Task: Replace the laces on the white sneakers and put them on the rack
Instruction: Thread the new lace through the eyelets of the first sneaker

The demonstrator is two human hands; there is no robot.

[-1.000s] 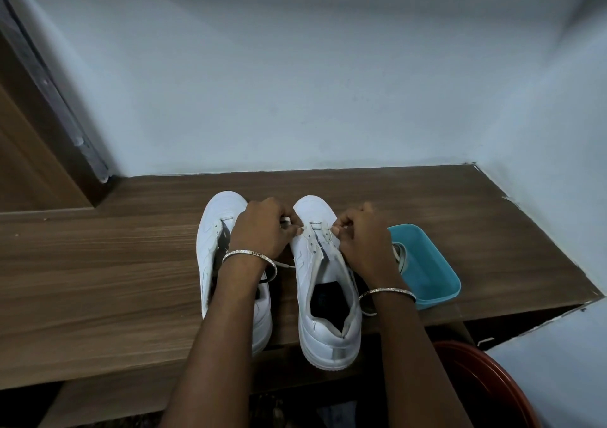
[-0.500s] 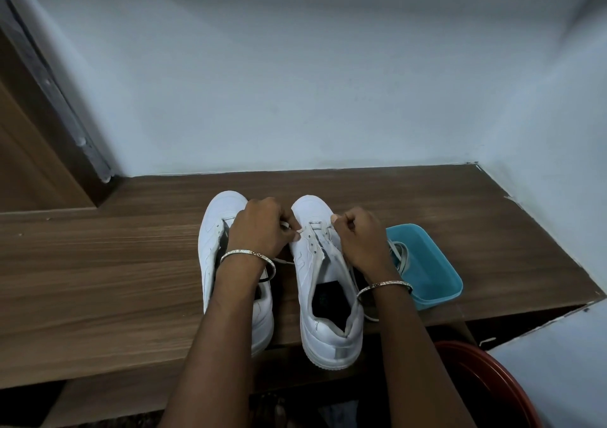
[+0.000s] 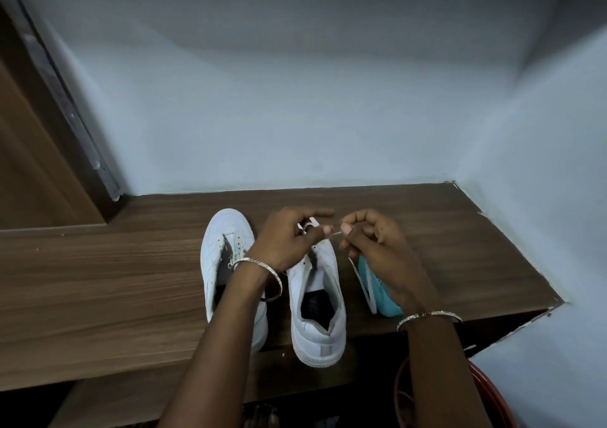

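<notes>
White lace [image 3: 334,234], stretched between left hand [image 3: 285,242] and right hand [image 3: 381,253], each pinching it between thumb and curled fingers, above the toe of one white sneaker [image 3: 317,299]. Second white sneaker [image 3: 223,257] stands just beside it, eyelets showing. Both are smooth and leather-like, toes to the wall, on the wood-grain shelf top [image 3: 98,280]. Teal plastic tub [image 3: 389,307], contents hidden behind the right hand. Metal bangle [image 3: 427,316] on the right wrist.

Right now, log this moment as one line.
left hand: pinches lace | right hand: pinches lace | right sneaker: toe under hands | left sneaker: unlaced | both on wooden shelf
</notes>
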